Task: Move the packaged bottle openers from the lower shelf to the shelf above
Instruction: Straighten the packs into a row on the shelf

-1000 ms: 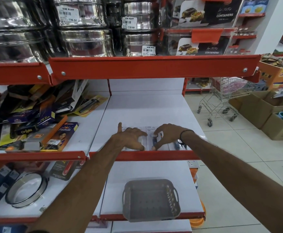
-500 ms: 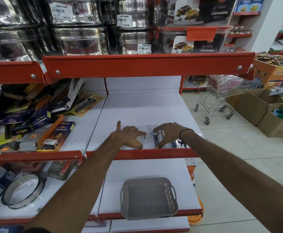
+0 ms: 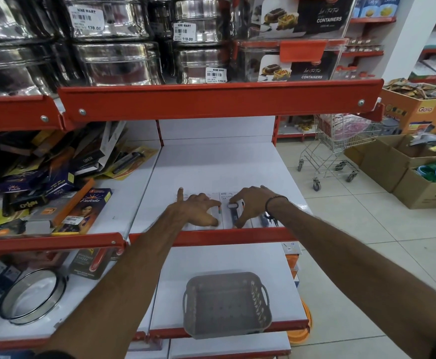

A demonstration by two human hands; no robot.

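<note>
Packaged bottle openers [image 3: 233, 212], white cards with dark blue handles, lie flat in a row near the front lip of the white shelf [image 3: 219, 167] at chest height. My left hand [image 3: 196, 209] rests flat on the left packs, fingers spread, index finger pointing away. My right hand [image 3: 250, 203] arches over the middle pack, with its fingertips and thumb touching the card around the opener. Another dark handle [image 3: 264, 219] shows beside my right wrist. On the lower shelf [image 3: 227, 257] stands an empty grey plastic basket [image 3: 226, 304].
Steel tins [image 3: 118, 60] and container boxes [image 3: 297, 60] fill the shelf above. Jumbled boxed goods [image 3: 51, 182] crowd the bay to the left. A shopping trolley [image 3: 336, 149] and cardboard boxes [image 3: 419, 177] stand on the tiled floor at right. A round sieve [image 3: 33, 296] lies at lower left.
Both hands stay on the packs and have barely shifted; the view has tilted slightly upward.
</note>
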